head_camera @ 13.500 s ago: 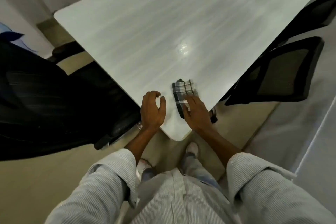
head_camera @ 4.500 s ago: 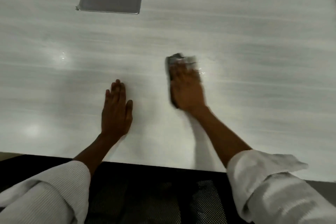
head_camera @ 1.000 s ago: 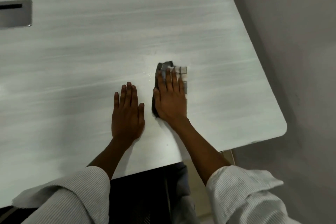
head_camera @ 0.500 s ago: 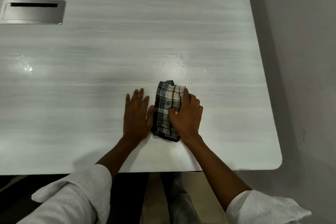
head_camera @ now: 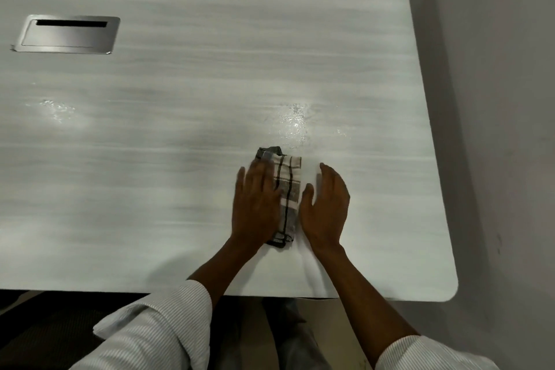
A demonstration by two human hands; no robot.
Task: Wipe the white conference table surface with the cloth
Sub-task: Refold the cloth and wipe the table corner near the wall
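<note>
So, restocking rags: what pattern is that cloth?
Dark-and-white plaid cloth, clearest in the head view.

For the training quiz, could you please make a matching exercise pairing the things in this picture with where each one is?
1. cloth
2. left hand
3. right hand
4. cable hatch

A. far left of the table
B. flat on the table, right of the cloth
C. resting partly on the cloth
D. between the two hands

Pairs: 1-D, 2-C, 3-B, 4-A
</note>
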